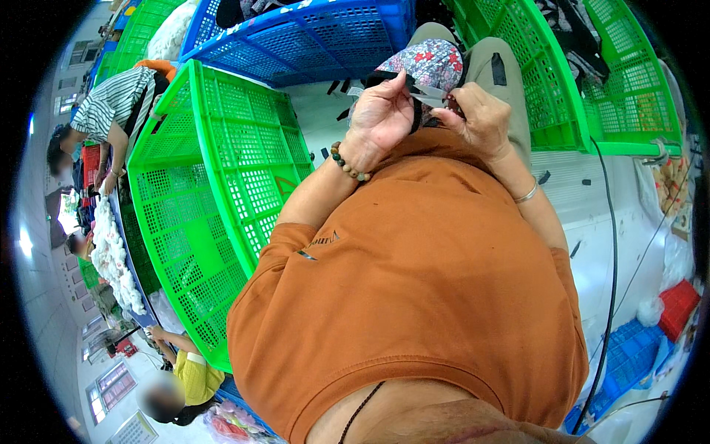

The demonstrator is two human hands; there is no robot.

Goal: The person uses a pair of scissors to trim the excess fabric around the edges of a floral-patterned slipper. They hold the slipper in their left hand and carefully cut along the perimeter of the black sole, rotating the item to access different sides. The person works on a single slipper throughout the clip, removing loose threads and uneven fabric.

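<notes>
In front of my belly, my left hand is closed with its fingers pinched at the dark edge of a floral cloth piece. The cloth is grey and white with red flowers and lies over my lap. A narrow whitish strip spans the gap between my hands. My right hand is closed too, thumb against fingers, at the strip's right end. Some dark reddish material shows by its fingertips. What exactly the left fingertips grip is partly hidden.
A green crate stands at my left, a blue crate ahead, and another green crate holding dark cloth at my right. A black cable hangs at right. People work along a table with white fluffy stuffing at far left.
</notes>
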